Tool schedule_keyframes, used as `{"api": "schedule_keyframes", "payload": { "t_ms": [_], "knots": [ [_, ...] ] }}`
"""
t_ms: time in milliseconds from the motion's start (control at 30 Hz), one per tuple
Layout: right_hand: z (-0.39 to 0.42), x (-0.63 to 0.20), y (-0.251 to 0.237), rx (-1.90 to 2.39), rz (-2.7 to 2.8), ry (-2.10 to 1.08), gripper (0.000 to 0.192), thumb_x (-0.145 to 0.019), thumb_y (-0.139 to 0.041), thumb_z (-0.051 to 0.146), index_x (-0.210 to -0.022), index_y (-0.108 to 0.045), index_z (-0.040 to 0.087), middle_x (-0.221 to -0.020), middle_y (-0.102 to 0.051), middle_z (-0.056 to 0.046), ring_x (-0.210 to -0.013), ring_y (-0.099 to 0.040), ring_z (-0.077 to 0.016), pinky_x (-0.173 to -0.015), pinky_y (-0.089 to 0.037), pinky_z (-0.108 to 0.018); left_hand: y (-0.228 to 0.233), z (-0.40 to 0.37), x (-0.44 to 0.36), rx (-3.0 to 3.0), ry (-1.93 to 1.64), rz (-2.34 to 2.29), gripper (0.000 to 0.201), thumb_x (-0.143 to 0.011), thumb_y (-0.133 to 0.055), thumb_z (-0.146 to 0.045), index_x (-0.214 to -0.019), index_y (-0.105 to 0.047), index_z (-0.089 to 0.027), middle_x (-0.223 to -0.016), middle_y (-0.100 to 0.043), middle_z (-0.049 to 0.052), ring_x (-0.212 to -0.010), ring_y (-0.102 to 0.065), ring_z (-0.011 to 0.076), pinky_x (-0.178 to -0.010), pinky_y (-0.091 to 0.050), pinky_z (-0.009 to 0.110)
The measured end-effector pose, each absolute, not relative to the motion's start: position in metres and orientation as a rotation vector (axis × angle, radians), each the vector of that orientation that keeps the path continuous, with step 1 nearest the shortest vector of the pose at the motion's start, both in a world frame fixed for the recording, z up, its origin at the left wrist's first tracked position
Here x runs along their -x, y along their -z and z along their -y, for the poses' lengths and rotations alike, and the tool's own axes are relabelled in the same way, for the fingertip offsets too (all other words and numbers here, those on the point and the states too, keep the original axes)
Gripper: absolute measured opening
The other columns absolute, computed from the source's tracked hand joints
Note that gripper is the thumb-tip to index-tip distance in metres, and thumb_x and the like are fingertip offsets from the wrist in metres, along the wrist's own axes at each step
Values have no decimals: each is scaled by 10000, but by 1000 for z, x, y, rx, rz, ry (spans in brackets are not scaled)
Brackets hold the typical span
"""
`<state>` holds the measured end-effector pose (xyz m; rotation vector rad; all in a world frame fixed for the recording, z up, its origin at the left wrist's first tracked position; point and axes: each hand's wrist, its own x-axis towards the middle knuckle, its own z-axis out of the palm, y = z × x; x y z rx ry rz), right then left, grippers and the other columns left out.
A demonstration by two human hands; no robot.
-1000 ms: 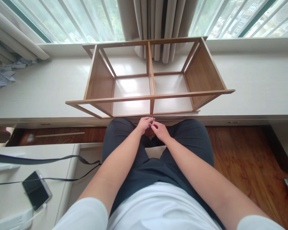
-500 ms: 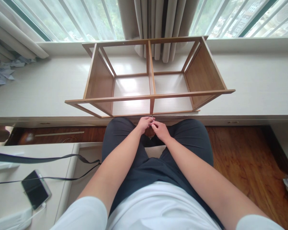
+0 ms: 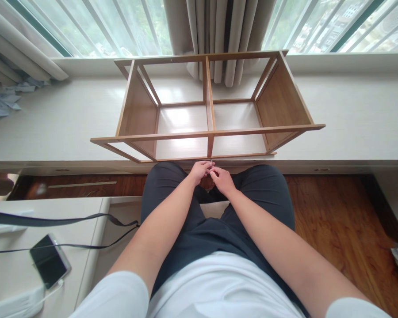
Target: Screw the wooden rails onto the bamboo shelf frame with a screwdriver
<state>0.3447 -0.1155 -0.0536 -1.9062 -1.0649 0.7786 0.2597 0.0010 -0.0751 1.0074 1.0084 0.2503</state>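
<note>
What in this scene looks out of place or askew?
The wooden shelf frame lies on its side on the window ledge, its near edge overhanging it. Crumpled paper is piled at the ledge's far left.

A thin, small metal pin-like piece [image 3: 211,164] stands upright, pinched between both hands' fingertips. It sits just below the open-framed light wooden shelf [image 3: 207,106] lying on the white bench

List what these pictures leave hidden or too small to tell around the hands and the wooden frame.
- Head view: the small thin metal piece between the left hand and the right hand is too small to identify.
- Head view: the fingertips curl inward, so the grip on it is unclear.
- Head view: the wooden frame hides the ledge behind its panels.
- Head view: the phone has a dark screen, nothing readable.
</note>
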Motion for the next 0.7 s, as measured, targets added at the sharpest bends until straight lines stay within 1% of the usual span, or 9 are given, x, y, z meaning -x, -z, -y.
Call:
{"api": "schedule_keyframes", "payload": {
  "t_ms": [167,433,700],
  "knots": [
    [116,-345,54,1905,1054,-776,253,-874,-488,298,-831,-724,216,-722,-680,-3,-655,-578,-172,-641,-389,-255,75,-1,-260,-1001,-243,-1009,220,-781,-759,-291,-910,-769,-114,-592,-610,7,-451,-447,47,-446,-265,173],
    [115,-345,55,1910,1041,-764,246,-863,-482,305,-808,-706,220,-687,-658,1,-635,-569,-172,-650,-390,-264,76,-2,-260,-989,-248,-1015,192,-784,-747,-267,-898,-764,-114,-604,-615,11,-468,-478,50,-451,-281,166],
    [116,-346,60,1941,964,-774,240,-864,-481,323,-833,-696,220,-666,-645,2,-646,-576,-179,-633,-403,-258,78,-3,-260,-999,-245,-1031,163,-796,-725,-260,-892,-765,-134,-752,-681,43,-514,-513,47,-455,-293,162]
  ]
}}
